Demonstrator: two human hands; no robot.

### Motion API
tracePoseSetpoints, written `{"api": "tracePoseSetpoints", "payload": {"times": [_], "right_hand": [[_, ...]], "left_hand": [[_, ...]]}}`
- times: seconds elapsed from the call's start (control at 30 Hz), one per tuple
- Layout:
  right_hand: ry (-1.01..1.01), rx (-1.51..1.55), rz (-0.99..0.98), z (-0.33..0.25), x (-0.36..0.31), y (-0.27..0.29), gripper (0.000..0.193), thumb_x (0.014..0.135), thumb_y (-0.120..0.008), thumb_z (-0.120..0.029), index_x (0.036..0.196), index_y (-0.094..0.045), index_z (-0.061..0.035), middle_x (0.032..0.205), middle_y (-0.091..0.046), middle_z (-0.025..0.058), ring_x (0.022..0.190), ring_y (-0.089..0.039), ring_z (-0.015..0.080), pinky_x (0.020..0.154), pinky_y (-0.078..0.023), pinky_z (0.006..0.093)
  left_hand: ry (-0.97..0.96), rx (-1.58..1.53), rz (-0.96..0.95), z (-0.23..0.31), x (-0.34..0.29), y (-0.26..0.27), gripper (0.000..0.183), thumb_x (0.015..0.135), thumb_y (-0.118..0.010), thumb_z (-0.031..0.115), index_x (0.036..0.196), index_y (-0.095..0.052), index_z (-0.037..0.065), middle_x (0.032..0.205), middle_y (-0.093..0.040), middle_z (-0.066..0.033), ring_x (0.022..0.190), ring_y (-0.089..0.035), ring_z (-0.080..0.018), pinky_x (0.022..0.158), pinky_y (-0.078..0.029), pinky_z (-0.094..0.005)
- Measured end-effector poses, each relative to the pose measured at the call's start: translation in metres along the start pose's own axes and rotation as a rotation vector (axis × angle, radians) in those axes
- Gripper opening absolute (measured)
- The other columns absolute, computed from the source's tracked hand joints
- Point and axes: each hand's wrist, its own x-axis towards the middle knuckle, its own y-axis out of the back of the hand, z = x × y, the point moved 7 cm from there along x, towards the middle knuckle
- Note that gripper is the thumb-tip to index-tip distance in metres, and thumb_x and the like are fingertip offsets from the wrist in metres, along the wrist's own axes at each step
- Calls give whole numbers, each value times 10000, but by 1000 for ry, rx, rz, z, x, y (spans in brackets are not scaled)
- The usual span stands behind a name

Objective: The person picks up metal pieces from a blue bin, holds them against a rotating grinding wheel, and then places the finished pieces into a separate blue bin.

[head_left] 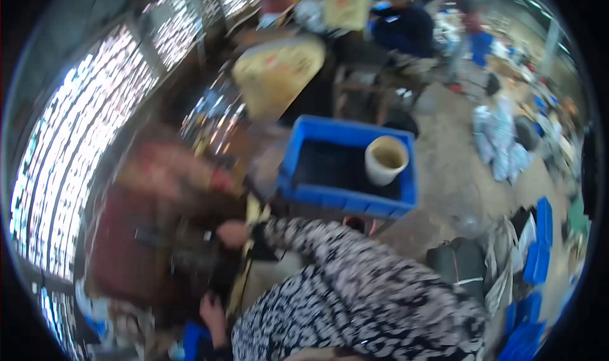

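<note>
My right hand (233, 233), at the end of a black-and-white patterned sleeve, reaches left over a dark, blurred work surface (190, 259). Its fingers look curled, and a small shiny metal piece (208, 236) shows right by them. Whatever they grip is too smeared to name. Lower down, my left hand (214, 313) is at the near edge of the same surface, beside a dark shape. Blur hides how its fingers lie. A reddish-brown panel or machine part (124, 240) stands left of both hands.
A blue plastic crate (347, 202) holding a whitish bucket (386, 161) lies beyond my right arm. A cream sack-like piece (279, 72) is farther off. A person in dark clothes (406, 28) sits at the back. Blue bins (538, 259) and plastic bags (501, 139) lie on the right.
</note>
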Motion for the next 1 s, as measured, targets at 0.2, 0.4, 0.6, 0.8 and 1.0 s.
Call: {"api": "tracePoseSetpoints", "payload": {"times": [0.2,0.4,0.6,0.8,1.0], "right_hand": [[-654,1240,-11,-195,12,95,108,866,-565,-110,934,-575,-26,675,-595,113,598,-628,246,492,-510,431],[-699,793,251,-267,-7,180,105,938,-550,-98,998,-576,-16,808,-646,63,613,-594,110,532,-482,241],[-713,902,337,-279,-21,181,137,945,-560,-103,1049,-581,-17,818,-643,58,630,-582,99,536,-455,232],[-697,956,357,-283,-31,175,131,949,-557,-104,1047,-580,-20,837,-655,62,631,-585,94,534,-457,229],[-722,865,349,-292,-31,180,129,944,-579,-105,1038,-606,-21,877,-684,64,647,-607,90,530,-475,223]], "left_hand": [[186,11,293,-50,-69,15,268,852,-627,135,1102,-647,41,1050,-645,-190,938,-635,-356,812,-512,-392],[173,-49,265,-46,-47,14,271,839,-645,96,1104,-652,41,979,-665,-154,905,-664,-290,784,-522,-351],[187,-31,320,-59,-54,17,243,839,-643,59,1080,-672,39,944,-670,-128,853,-665,-228,769,-521,-315],[84,-285,301,4,10,25,199,881,-626,66,1066,-678,15,939,-680,-82,872,-654,-153,776,-512,-279],[220,-1036,65,55,75,-7,263,910,-628,122,1151,-630,17,993,-669,-37,875,-630,-131,813,-501,-289]]}}
